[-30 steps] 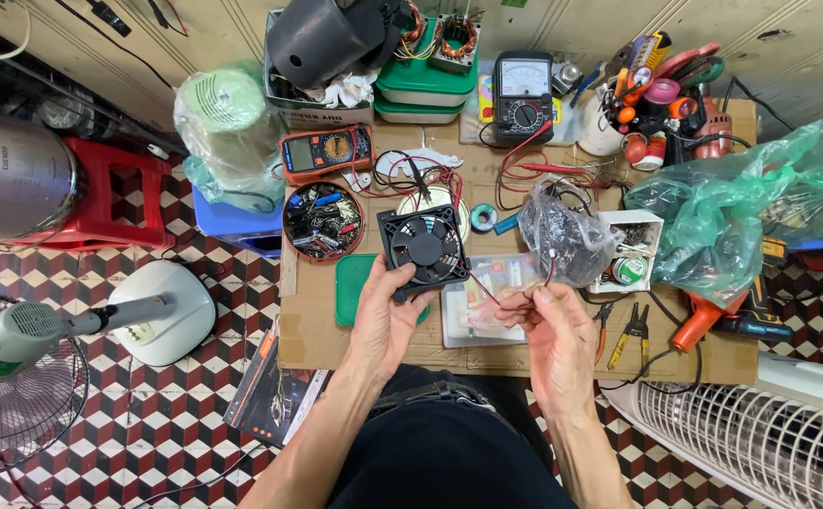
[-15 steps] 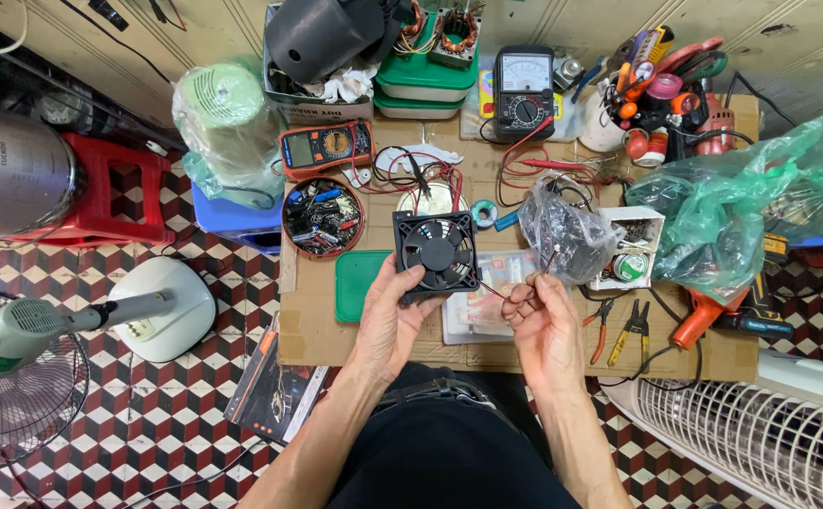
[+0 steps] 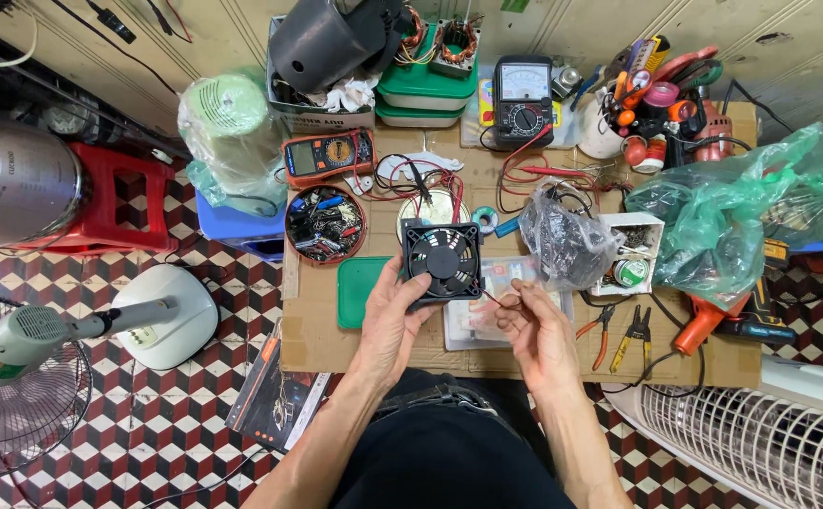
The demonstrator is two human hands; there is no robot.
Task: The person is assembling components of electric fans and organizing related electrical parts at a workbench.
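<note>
Holding a small black fan (image 3: 443,262) by its lower left corner, the left hand (image 3: 391,316) keeps it face-up over the middle of the tabletop (image 3: 322,335), thumb on the frame's left edge. The right hand (image 3: 536,330), at 4 o'clock from the fan, pinches thin red wires (image 3: 494,300) that run from the fan's lower right corner. The fan is square, with a round hub and dark blades inside a black frame.

At 8 o'clock from the fan lies a green lid (image 3: 360,290); at 4 o'clock, under the right hand, a flat clear packet (image 3: 487,316) with pale printed contents. At 9 o'clock sits a round tin (image 3: 324,224) of small parts, and at 10 o'clock an orange-edged meter (image 3: 329,155). At 3 o'clock is a crumpled clear bag (image 3: 567,243), beside it a white box (image 3: 633,253), and farther right a big green bag (image 3: 756,212). At 12 o'clock stands a black meter (image 3: 523,99); at 11 o'clock, stacked green tubs (image 3: 426,94).

Against the earlier pictures, the fan has moved slightly up and right, and the right hand has closed in on the wires near its corner.
</note>
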